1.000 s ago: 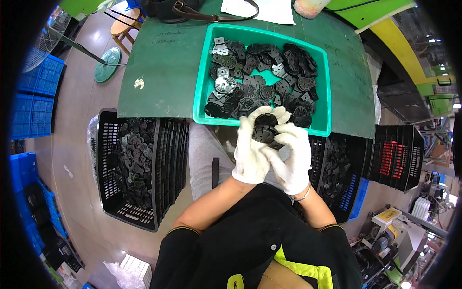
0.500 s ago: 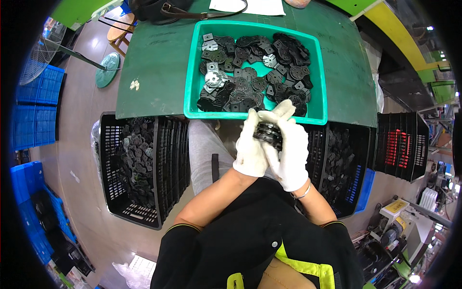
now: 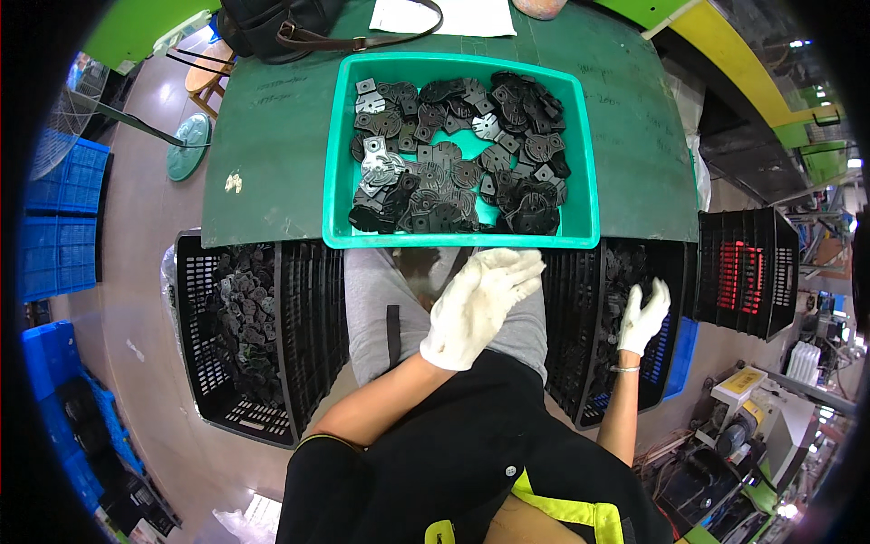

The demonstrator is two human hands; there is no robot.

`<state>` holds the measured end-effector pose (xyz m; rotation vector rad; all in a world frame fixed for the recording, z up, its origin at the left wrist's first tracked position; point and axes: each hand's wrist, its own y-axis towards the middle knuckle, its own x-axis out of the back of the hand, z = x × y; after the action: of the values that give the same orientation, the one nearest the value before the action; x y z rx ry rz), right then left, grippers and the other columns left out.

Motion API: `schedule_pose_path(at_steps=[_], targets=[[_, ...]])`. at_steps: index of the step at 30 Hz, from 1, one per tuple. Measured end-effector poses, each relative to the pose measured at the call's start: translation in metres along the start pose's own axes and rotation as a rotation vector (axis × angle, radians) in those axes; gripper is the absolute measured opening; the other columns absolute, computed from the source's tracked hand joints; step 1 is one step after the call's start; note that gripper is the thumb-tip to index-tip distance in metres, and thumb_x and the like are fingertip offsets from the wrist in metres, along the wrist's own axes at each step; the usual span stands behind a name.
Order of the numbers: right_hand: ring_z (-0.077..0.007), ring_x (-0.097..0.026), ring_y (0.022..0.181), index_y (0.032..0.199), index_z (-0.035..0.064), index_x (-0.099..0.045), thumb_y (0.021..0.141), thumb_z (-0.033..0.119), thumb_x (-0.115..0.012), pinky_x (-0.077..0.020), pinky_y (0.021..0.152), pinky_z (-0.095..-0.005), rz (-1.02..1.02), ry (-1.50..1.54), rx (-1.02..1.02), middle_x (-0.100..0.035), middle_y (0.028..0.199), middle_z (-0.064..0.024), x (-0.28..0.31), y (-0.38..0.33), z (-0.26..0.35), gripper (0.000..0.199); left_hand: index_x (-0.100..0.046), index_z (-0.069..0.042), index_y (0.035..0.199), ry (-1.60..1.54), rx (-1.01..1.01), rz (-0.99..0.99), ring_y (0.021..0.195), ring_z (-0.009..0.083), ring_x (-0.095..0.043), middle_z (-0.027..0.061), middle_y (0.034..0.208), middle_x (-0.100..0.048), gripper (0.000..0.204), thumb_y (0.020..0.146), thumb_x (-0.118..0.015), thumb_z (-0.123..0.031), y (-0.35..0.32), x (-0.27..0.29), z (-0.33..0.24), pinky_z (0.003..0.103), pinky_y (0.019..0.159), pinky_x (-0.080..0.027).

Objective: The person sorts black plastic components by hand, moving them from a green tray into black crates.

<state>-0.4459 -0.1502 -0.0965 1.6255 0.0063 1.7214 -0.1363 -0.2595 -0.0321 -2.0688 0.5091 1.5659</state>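
My left hand (image 3: 480, 306), in a white glove, hovers over my lap just in front of the green tray's near edge. Its fingers are stretched out to the right, and nothing shows in it. Off to the right, my right hand (image 3: 644, 319), also gloved, is over the right black crate (image 3: 594, 363) with its fingers apart and nothing visible in them. Flat black parts (image 3: 622, 272) with rounded ends lie in that crate. More parts of this kind, black with a few silvery ones (image 3: 381, 163), fill much of the green tray (image 3: 333, 172) on the table.
The green table (image 3: 272, 136) carries a dark bag (image 3: 272, 27) with a brown strap and a white sheet (image 3: 471, 18) at its far side. Left of my legs stands another black crate (image 3: 290, 363) of parts. A crate with red contents (image 3: 741, 276) stands far right.
My hands have parted: the right moved right and down over the right crate, while the left stayed near my lap. The stack of black parts between them is no longer in sight.
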Motion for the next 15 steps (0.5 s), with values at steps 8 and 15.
schedule_pose_path(at_steps=[8, 15], targets=[[-0.0282, -0.058, 0.088, 0.097, 0.0098, -0.061, 0.076, 0.006, -0.062, -0.0463, 0.078, -0.0379, 0.25, 0.457, 0.984, -0.062, 0.094, -0.0088, -0.008, 0.159, 0.225, 0.021, -0.05, 0.002, 0.118, 0.085, -0.122, 0.005, 0.117, 0.0355, -0.05, 0.0232, 0.124, -0.052, 0.043, 0.093, -0.054, -0.034, -0.001, 0.002, -0.015, 0.048, 0.103, -0.037], [-0.0264, -0.052, 0.088, 0.098, 0.0117, -0.062, 0.071, 0.014, -0.065, -0.0423, 0.073, -0.0362, 0.458, 0.007, 1.179, -0.054, 0.09, -0.0088, -0.06, 0.175, 0.261, 0.027, -0.038, 0.001, 0.131, 0.171, -0.337, -0.073, 0.123, 0.0345, -0.046, 0.0235, 0.133, -0.044, 0.043, 0.096, -0.049, -0.022, 0.007, -0.012, -0.034, 0.045, 0.104, -0.037]])
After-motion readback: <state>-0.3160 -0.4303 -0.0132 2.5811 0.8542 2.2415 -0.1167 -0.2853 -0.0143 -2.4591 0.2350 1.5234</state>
